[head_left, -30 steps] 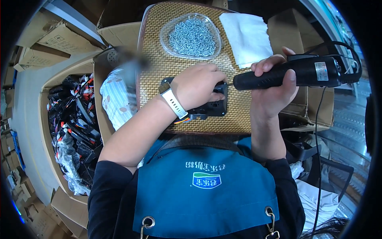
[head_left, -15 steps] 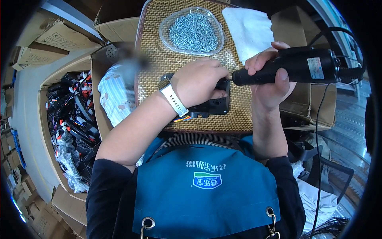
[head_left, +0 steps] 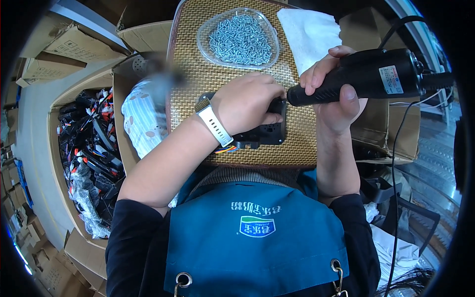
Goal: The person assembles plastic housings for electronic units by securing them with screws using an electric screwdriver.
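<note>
My right hand point(head_left: 336, 89) is wrapped round a black electric screwdriver point(head_left: 368, 74) held nearly level. Its tip points left and meets the upper right corner of a black plastic housing point(head_left: 272, 133), close to my left fingertips. Over that housing lies my left hand point(head_left: 250, 101), fingers bent down and gripping it against the woven tabletop; the hand covers much of the part. Coloured wires point(head_left: 226, 149) come out at the housing's near left side. Whether a screw sits at the screwdriver's tip cannot be made out.
A clear plastic tub point(head_left: 237, 37) full of silver screws stands at the table's far side. Right of it lies a white cloth point(head_left: 309, 37). An open carton point(head_left: 57, 148) of black wired parts is at the left. The screwdriver's cord point(head_left: 394, 163) hangs down at the right.
The rear of the screwdriver has tipped slightly nearer to me, and its thick cable has shifted. My left hand stays in place on the housing.
</note>
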`<state>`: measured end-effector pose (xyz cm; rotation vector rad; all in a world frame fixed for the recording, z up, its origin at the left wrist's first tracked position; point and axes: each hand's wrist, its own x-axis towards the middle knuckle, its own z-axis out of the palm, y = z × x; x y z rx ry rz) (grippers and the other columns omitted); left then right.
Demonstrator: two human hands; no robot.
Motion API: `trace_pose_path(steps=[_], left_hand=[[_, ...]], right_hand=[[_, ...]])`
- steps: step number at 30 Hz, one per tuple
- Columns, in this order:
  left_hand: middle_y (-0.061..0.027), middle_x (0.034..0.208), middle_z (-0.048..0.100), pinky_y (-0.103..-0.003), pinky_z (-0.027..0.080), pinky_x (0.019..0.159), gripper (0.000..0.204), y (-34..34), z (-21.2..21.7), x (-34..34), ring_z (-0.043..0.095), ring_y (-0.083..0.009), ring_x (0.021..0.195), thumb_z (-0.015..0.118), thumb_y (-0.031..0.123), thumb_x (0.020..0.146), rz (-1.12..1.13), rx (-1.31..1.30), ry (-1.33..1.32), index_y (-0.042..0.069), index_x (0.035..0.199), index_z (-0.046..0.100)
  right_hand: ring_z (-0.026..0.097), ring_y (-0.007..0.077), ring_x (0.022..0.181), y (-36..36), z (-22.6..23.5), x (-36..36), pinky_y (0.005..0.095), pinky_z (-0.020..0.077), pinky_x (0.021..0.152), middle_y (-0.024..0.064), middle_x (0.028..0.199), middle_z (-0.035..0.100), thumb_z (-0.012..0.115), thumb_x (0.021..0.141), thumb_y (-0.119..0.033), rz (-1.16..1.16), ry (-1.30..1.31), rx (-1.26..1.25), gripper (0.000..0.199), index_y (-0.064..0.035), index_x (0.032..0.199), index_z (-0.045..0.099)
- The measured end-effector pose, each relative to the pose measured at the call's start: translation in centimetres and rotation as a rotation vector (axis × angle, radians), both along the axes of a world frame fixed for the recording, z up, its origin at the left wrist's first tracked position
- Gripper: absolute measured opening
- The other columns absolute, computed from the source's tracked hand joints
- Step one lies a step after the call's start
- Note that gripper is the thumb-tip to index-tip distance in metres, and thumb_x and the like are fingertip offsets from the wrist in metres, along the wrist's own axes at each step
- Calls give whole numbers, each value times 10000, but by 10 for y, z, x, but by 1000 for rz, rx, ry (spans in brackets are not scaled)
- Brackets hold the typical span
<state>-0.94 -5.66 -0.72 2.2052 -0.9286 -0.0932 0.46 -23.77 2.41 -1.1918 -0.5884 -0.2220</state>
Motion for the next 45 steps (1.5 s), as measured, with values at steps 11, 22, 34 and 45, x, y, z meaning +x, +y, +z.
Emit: trace_pose_path(steps=[11,22,34,45], left_hand=[[-103,902,608,-400,488,808,345,1,-1,1,589,-304,920,778,251,688,-15,6,3,66,950,649],[-112,896,604,-402,490,811,261,-6,-1,4,590,-307,922,745,212,721,-26,20,3,56,905,648],[-127,928,583,-418,474,815,235,-19,-5,13,580,-323,907,676,200,776,-83,74,48,44,941,613],[-124,927,577,-404,473,826,221,-25,-13,10,581,-309,931,638,214,796,-68,98,-36,60,945,583]], right_hand=[[603,149,590,13,-5,-11,235,484,567,133,726,614,668,825,-169,-159,-32,-17,420,93,1090,475],[604,154,584,11,-1,-14,235,486,556,125,697,609,651,827,-123,-185,-91,19,360,88,1065,482],[555,184,608,-12,19,-45,314,480,558,119,754,545,579,851,-479,-296,54,116,711,61,1251,347],[585,196,647,-14,4,-88,346,515,663,104,764,566,672,798,-537,-104,66,-100,729,-29,1231,378]])
